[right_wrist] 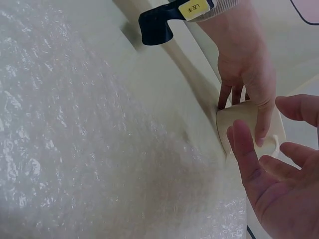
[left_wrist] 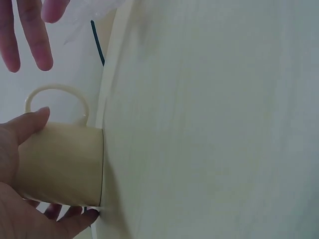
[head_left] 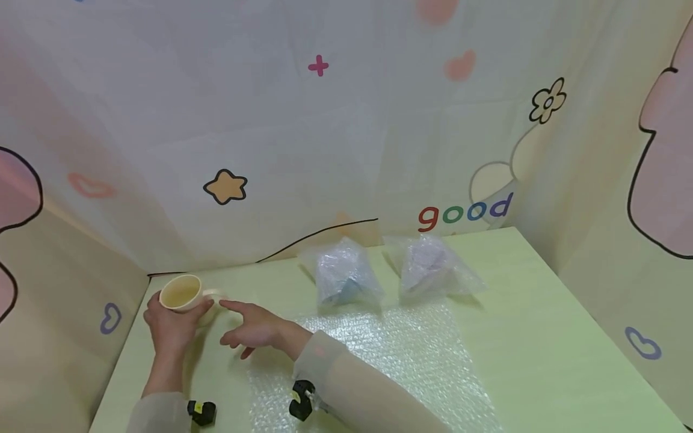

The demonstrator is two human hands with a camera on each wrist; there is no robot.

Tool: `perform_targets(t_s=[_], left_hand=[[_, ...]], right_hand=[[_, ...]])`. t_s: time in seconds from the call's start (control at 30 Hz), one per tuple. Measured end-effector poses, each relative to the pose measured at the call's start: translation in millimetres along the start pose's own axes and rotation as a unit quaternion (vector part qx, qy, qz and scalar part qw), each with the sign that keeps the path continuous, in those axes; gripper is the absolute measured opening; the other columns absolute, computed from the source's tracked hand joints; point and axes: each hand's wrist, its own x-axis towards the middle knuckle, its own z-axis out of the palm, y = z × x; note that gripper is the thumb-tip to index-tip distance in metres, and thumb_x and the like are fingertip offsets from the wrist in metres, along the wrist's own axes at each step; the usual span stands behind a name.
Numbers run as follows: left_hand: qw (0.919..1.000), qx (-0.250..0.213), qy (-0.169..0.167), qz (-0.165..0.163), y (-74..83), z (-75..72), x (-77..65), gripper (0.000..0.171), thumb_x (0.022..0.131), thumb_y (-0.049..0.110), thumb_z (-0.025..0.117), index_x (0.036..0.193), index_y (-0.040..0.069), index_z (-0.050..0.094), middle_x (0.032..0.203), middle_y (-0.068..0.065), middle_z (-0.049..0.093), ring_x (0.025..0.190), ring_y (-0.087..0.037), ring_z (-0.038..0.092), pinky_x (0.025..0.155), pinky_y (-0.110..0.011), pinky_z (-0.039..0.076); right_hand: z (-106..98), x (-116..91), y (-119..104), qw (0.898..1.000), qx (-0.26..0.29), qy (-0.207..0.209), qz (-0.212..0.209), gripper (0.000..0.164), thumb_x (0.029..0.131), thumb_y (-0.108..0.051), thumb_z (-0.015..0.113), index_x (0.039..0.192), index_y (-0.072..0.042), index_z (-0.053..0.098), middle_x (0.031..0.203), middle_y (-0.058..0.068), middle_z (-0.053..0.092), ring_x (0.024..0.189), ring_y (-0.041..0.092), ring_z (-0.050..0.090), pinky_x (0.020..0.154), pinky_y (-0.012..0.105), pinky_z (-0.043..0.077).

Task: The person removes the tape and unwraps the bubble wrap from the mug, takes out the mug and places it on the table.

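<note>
A cream mug (head_left: 181, 293) stands upright near the far left of the table, its base at or very close to the tabletop. My left hand (head_left: 174, 328) grips its body from the near side, thumb on the handle side and fingers around the other. In the left wrist view the handle (left_wrist: 59, 87) points away from the thumb. Just right of that handle hovers my right hand (head_left: 257, 326), its fingers spread and holding nothing. Below and right of it lies a flat sheet of bubble wrap (head_left: 406, 355), partly covered by my right sleeve.
Two bundles in clear bubble wrap sit at the back: one with something bluish inside (head_left: 346, 276), the other with a pale purple thing (head_left: 428, 264). A printed cloth (head_left: 346, 138) hangs behind the pale green table (head_left: 541, 337) and along its sides.
</note>
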Motion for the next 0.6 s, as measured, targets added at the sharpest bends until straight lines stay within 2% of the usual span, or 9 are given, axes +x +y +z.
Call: perform_targets(t_s=[0.1,0.2,0.3,0.43,0.6], left_hand=[[0.9999,0.012,-0.005,-0.011,0.2,-4.4,-5.7,0.122,0.079,0.039,0.09,0.164,0.006,0.008,0.157,-0.032,0.019,0.138,-0.05,0.035,0.112,-0.066,0.035],[0.9995,0.028,-0.004,-0.013,4.1,-10.1,-13.6,0.127,0.078,0.038,0.09,0.165,0.008,0.003,0.159,-0.033,0.013,0.141,-0.055,0.031,0.113,-0.068,0.033],[0.9994,0.032,0.003,-0.016,12.0,-16.5,-23.3,0.129,0.077,0.038,0.09,0.166,0.011,0.001,0.162,-0.03,0.009,0.146,-0.057,0.023,0.113,-0.071,0.031],[0.9993,0.033,0.011,-0.016,23.3,-22.6,-36.8,0.129,0.078,0.039,0.09,0.167,0.017,-0.001,0.164,-0.026,0.006,0.148,-0.056,0.018,0.111,-0.071,0.031],[0.9992,0.033,0.024,0.0,37.7,-26.0,-53.0,0.125,0.079,0.037,0.089,0.167,0.019,0.002,0.166,-0.022,0.006,0.15,-0.049,0.015,0.112,-0.07,0.031]], right_hand=[[0,-7,1,1.0,-0.006,0.003,-0.004,0.073,0.091,-0.014,0.073,0.156,-0.031,0.045,0.09,0.004,0.07,0.084,0.025,0.074,0.065,0.038,0.062],[-1,-14,3,1.0,-0.009,0.007,-0.011,0.068,0.092,-0.014,0.073,0.153,-0.03,0.049,0.096,0.003,0.07,0.083,0.024,0.073,0.063,0.036,0.061],[-3,-21,8,1.0,-0.003,0.006,-0.023,0.062,0.093,-0.013,0.072,0.15,-0.028,0.053,0.119,0.006,0.069,0.084,0.022,0.073,0.061,0.033,0.06],[-6,-30,14,0.999,0.009,0.007,-0.034,0.056,0.093,-0.012,0.071,0.146,-0.025,0.056,0.146,0.007,0.058,0.083,0.017,0.072,0.06,0.031,0.059],[-13,-41,21,0.999,0.031,0.006,-0.039,0.054,0.094,-0.012,0.071,0.145,-0.024,0.058,0.147,0.006,0.058,0.084,0.02,0.073,0.061,0.031,0.059]])
